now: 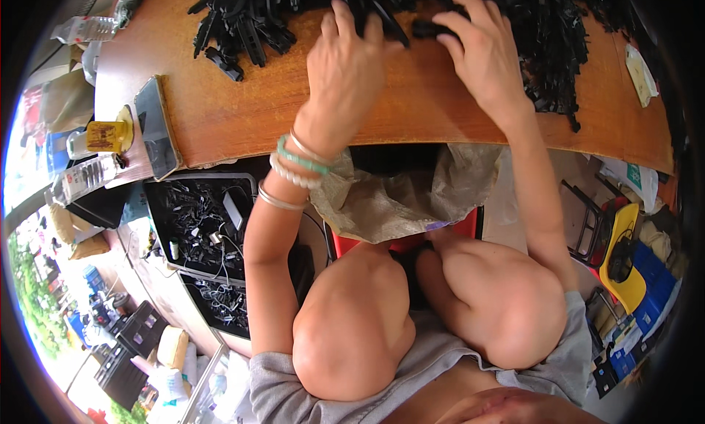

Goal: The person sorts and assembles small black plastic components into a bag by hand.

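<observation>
A pile of thin black plastic parts [250, 16] lies across the far side of the wooden table [220, 116]. At the pile's near edge is my left hand [346, 68], its fingers apart and the thumb smeared by motion. A long black strip [394, 26] lies beside its index finger and thumb; no hold on it shows. My right hand [485, 60] is to the right, thumb and forefinger closed round the end of a short black plastic piece [424, 30]. Below the table edge, between my knees, a woven sack [378, 207] hangs with its mouth open.
At the left of the table lie a dark phone-like slab [156, 127] and a yellow object [106, 136]. Black crates [202, 178] of small dark parts stand below left. A yellow chair [624, 259] is at the right. A white packet [641, 75] lies on the table's right end.
</observation>
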